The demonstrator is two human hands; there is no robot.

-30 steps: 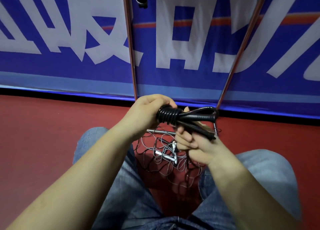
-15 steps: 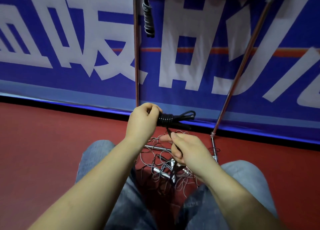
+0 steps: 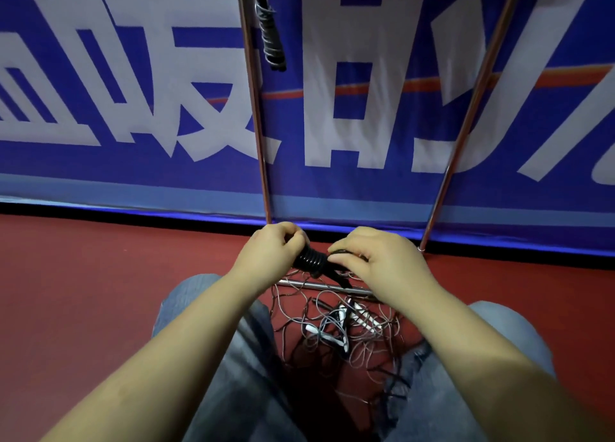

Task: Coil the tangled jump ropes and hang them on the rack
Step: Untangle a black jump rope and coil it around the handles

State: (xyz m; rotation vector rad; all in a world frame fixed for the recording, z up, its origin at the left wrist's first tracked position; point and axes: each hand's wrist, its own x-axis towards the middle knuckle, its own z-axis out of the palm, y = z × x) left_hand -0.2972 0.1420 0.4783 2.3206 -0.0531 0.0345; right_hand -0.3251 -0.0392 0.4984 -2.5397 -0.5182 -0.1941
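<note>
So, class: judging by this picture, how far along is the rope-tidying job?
Done: one coiled rope already hangs on the rack. In hand: the left hand and right hand grip a black coiled rope. Left: the tangled ropes on the floor.

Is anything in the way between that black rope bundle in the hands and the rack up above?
Nothing visible blocks it. Both hands grip the black coiled rope, with open space up between the rack poles, where a hung coil sits left.
</note>
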